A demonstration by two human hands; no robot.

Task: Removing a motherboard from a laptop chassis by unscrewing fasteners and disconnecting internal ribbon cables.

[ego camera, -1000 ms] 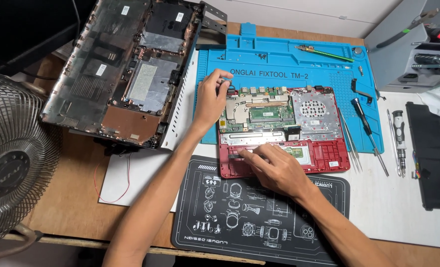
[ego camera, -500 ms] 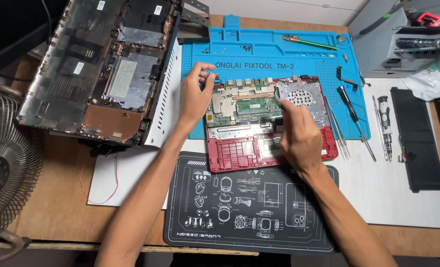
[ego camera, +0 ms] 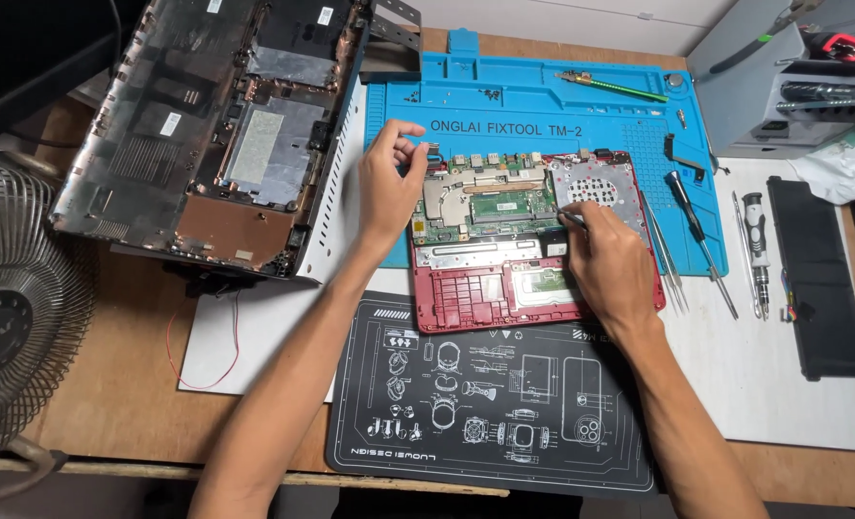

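Hands first: our left hand [ego camera: 387, 187] pinches a small part at the red laptop base [ego camera: 533, 240], at its ten o'clock corner, seemingly to steady it. Our right hand [ego camera: 608, 264] closes on a thin tool whose tip meets the board near the fan; our palm hides its handle. At nine o'clock leans a larger grey chassis [ego camera: 207, 135]. At three o'clock lie screwdrivers [ego camera: 701, 231].
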